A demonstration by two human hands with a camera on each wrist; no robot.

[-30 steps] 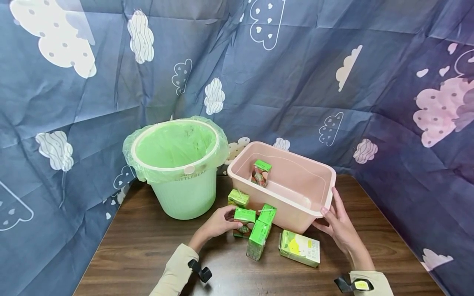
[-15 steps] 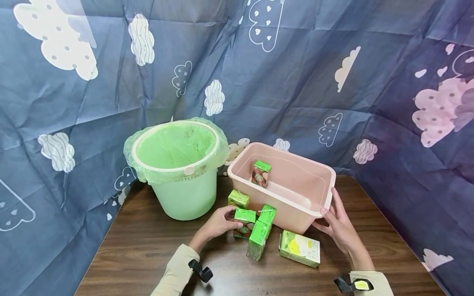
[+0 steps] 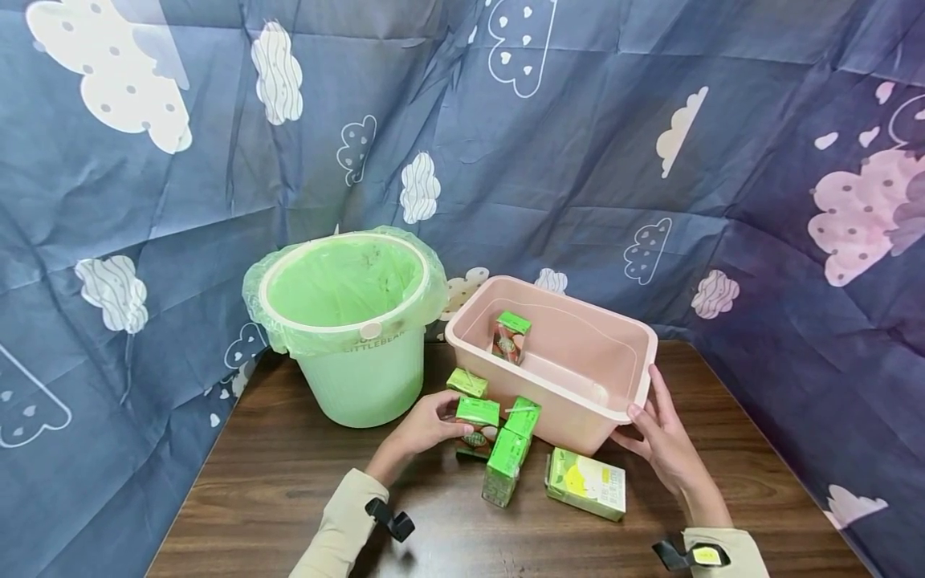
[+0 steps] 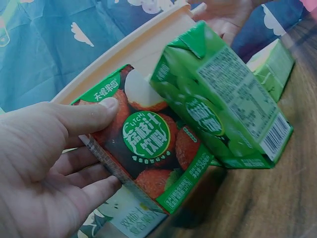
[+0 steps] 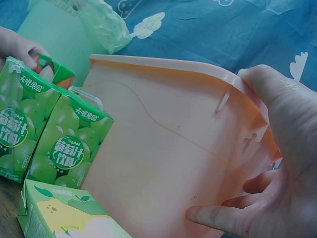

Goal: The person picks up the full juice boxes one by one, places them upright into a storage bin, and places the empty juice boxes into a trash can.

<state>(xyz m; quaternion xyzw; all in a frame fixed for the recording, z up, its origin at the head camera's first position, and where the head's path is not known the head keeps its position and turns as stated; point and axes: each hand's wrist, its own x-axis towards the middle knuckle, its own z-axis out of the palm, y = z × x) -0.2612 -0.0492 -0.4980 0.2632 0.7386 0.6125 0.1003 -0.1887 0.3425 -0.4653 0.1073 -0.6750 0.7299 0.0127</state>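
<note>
My left hand [image 3: 425,424] pinches a red lychee juice box [image 4: 146,134] with a green top, thumb on its front and fingers behind. Two green grape juice boxes stand just right of it, a nearer box [image 3: 503,474] and a farther box [image 3: 522,417]. With my right hand [image 3: 668,453] I grip the right end of a pink plastic basin [image 3: 545,396], thumb at the rim and fingers spread along the outer wall. Inside the basin, toward its left end, stands another lychee juice box [image 3: 510,341].
A pale green bucket [image 3: 361,389] lined with a green plastic bag stands at the left. Against the basin's front left is a yellow-green juice box [image 3: 466,383]. A lemon-printed juice box [image 3: 587,486] lies near my right hand. Cloud-printed cloth [image 3: 564,160] hangs behind the wooden table [image 3: 275,498].
My left hand has moved slightly up and away from me with the lychee juice box, which now overlaps the yellow-green box more. The right hand keeps its grip on the basin.
</note>
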